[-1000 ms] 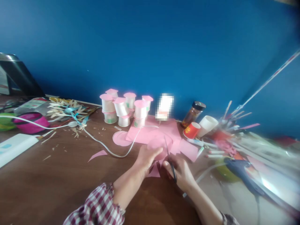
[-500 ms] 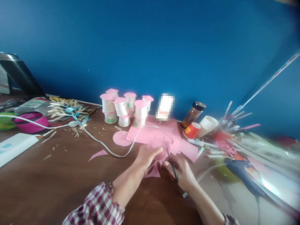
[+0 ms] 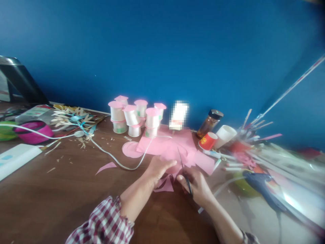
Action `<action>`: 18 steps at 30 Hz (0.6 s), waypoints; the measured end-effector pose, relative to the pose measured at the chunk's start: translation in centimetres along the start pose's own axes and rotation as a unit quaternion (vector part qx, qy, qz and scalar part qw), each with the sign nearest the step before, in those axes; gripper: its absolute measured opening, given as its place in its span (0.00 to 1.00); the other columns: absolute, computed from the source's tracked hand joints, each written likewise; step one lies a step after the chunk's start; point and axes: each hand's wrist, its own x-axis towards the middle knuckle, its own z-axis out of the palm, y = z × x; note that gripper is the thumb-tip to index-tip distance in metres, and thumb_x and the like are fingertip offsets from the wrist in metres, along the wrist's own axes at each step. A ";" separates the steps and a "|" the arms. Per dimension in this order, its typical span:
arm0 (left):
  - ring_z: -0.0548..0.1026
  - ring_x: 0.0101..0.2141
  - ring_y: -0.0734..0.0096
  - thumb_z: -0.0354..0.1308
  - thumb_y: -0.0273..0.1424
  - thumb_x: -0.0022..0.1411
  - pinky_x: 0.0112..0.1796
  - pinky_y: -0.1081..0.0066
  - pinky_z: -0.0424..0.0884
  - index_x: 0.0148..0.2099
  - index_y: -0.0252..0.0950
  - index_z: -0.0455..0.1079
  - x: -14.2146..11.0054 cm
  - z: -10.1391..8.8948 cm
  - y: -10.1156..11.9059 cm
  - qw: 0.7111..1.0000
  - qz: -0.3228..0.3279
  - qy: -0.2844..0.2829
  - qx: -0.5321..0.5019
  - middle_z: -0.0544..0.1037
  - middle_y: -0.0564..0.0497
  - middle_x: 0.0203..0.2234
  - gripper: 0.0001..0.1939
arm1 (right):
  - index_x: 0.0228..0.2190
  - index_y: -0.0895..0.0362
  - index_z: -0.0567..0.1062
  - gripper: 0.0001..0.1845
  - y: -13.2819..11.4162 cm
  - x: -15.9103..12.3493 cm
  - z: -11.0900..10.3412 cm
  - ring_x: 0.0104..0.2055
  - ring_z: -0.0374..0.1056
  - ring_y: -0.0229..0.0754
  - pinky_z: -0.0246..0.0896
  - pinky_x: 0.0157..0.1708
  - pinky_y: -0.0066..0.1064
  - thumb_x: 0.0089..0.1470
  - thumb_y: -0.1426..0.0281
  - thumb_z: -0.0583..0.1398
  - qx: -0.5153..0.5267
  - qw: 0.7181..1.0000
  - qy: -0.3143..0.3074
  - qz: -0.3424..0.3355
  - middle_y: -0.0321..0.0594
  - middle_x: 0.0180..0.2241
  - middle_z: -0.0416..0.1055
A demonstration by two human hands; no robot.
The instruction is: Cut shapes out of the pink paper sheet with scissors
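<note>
Between thumb and fingers, my left hand (image 3: 160, 168) pinches a rounded piece of pink paper (image 3: 172, 159). My right hand (image 3: 195, 184) is wrapped round the dark handles of scissors (image 3: 183, 166), whose blades point away from me at the right edge of that paper. Part of the handles is hidden by my fingers. Below the paper lie pink offcuts (image 3: 166, 185) on the table. Behind my hands, a larger pink sheet (image 3: 162, 142) lies flat, with a round pink piece (image 3: 131, 149) at its left.
Stacked paper cups (image 3: 132, 117) with pink tops stand by the blue wall. Right of them are a lidded jar (image 3: 210, 122), a red cup (image 3: 208, 140) and a white cup (image 3: 225, 135). A glue gun (image 3: 265, 189) lies far right. A white cable (image 3: 111, 159) crosses the brown table.
My left hand has shifted very slightly left with the paper, and more of the pink offcuts below it shows. The scissors and right hand stay almost in the same place.
</note>
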 end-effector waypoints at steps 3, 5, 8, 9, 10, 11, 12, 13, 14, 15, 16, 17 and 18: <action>0.76 0.27 0.61 0.69 0.29 0.37 0.26 0.69 0.70 0.32 0.29 0.75 0.4 -0.2 -0.1 1.000 -0.008 0.011 0.009 0.78 0.43 0.24 0.15 | 0.24 0.58 0.68 0.18 0.0 0.0 -0.1 0.16 0.57 0.34 0.50 0.18 0.24 0.54 0.57 0.58 -0.012 1.000 0.000 -0.011 0.30 0.14 0.61; 0.76 0.27 0.60 0.69 0.28 0.36 0.25 0.70 0.69 0.31 0.30 0.75 0.8 -0.4 -0.3 1.000 -0.005 0.023 0.016 0.78 0.44 0.23 0.15 | 0.24 0.58 0.68 0.17 0.1 0.0 -0.1 0.17 0.57 0.34 0.50 0.18 0.24 0.54 0.57 0.58 -0.014 1.000 -0.002 -0.017 0.30 0.14 0.61; 0.75 0.28 0.60 0.69 0.28 0.36 0.26 0.70 0.68 0.32 0.30 0.75 1.3 -0.6 -0.5 0.999 0.000 0.023 0.023 0.79 0.43 0.25 0.16 | 0.24 0.58 0.68 0.17 0.1 0.0 -0.2 0.17 0.57 0.33 0.50 0.19 0.24 0.55 0.58 0.58 -0.019 1.000 -0.004 -0.023 0.30 0.14 0.61; 0.75 0.28 0.61 0.69 0.29 0.36 0.26 0.70 0.68 0.32 0.30 0.75 1.3 -0.7 -0.5 0.999 0.000 0.022 0.024 0.79 0.43 0.26 0.17 | 0.24 0.58 0.68 0.17 0.0 0.0 -0.2 0.17 0.57 0.33 0.49 0.19 0.24 0.55 0.58 0.58 -0.022 0.999 -0.005 -0.023 0.30 0.14 0.61; 0.75 0.28 0.61 0.69 0.29 0.36 0.26 0.70 0.68 0.33 0.30 0.76 1.4 -0.7 -0.6 0.999 -0.002 0.020 0.026 0.79 0.42 0.26 0.17 | 0.24 0.58 0.68 0.17 0.0 0.0 -0.3 0.17 0.57 0.34 0.49 0.19 0.24 0.55 0.58 0.58 -0.024 0.999 -0.004 -0.022 0.30 0.14 0.61; 0.75 0.28 0.61 0.69 0.29 0.36 0.26 0.70 0.68 0.34 0.29 0.76 1.4 -0.8 -0.6 0.999 -0.003 0.016 0.027 0.79 0.42 0.27 0.18 | 0.24 0.58 0.68 0.17 0.0 0.0 -0.3 0.17 0.57 0.34 0.49 0.19 0.24 0.55 0.58 0.58 -0.026 0.999 -0.004 -0.022 0.30 0.14 0.60; 0.75 0.28 0.61 0.69 0.30 0.36 0.26 0.70 0.68 0.34 0.29 0.76 1.4 -0.8 -0.6 1.000 -0.005 0.013 0.029 0.79 0.42 0.27 0.19 | 0.23 0.58 0.68 0.17 -0.1 0.0 -0.3 0.16 0.56 0.34 0.49 0.19 0.25 0.55 0.58 0.58 -0.028 0.999 -0.002 -0.023 0.30 0.13 0.60; 0.75 0.28 0.61 0.69 0.30 0.36 0.26 0.70 0.68 0.35 0.29 0.75 1.5 -0.8 -0.7 1.000 -0.007 0.009 0.029 0.79 0.42 0.28 0.19 | 0.23 0.58 0.68 0.18 -0.1 0.0 -0.3 0.16 0.56 0.34 0.49 0.19 0.25 0.55 0.58 0.58 -0.029 0.999 -0.002 -0.024 0.29 0.13 0.60; 0.75 0.28 0.62 0.69 0.30 0.36 0.26 0.70 0.68 0.36 0.29 0.75 1.5 -0.8 -0.7 0.999 -0.010 0.006 0.030 0.79 0.42 0.28 0.20 | 0.23 0.58 0.68 0.18 -0.1 0.0 -0.3 0.16 0.56 0.34 0.50 0.19 0.25 0.55 0.58 0.58 -0.030 0.999 0.000 -0.026 0.29 0.13 0.60; 0.75 0.28 0.62 0.69 0.31 0.37 0.25 0.70 0.68 0.36 0.29 0.75 1.5 -0.9 -0.7 0.999 -0.014 0.004 0.030 0.79 0.42 0.28 0.20 | 0.23 0.58 0.68 0.18 -0.1 0.0 -0.3 0.16 0.56 0.34 0.50 0.19 0.25 0.55 0.58 0.58 -0.032 0.999 0.001 -0.027 0.29 0.13 0.60; 0.75 0.27 0.62 0.69 0.31 0.37 0.25 0.70 0.68 0.36 0.29 0.75 1.4 -0.9 -0.7 0.999 -0.019 0.003 0.030 0.79 0.42 0.27 0.20 | 0.23 0.58 0.67 0.18 -0.1 0.0 -0.3 0.16 0.56 0.34 0.50 0.19 0.25 0.55 0.58 0.58 -0.034 0.999 0.002 -0.028 0.29 0.13 0.60; 0.75 0.27 0.62 0.69 0.31 0.37 0.25 0.70 0.67 0.36 0.29 0.75 1.4 -0.9 -0.7 0.999 -0.022 0.003 0.029 0.78 0.42 0.27 0.20 | 0.23 0.58 0.67 0.18 -0.1 -0.1 -0.3 0.16 0.56 0.34 0.50 0.19 0.25 0.55 0.58 0.58 -0.035 0.999 0.003 -0.026 0.29 0.13 0.60; 0.75 0.27 0.62 0.69 0.31 0.37 0.25 0.70 0.67 0.36 0.29 0.75 1.4 -0.9 -0.6 0.999 -0.025 0.003 0.027 0.78 0.42 0.26 0.20 | 0.23 0.58 0.68 0.18 -0.1 -0.1 -0.2 0.16 0.56 0.34 0.50 0.19 0.25 0.55 0.58 0.58 -0.036 0.999 0.003 -0.023 0.29 0.12 0.60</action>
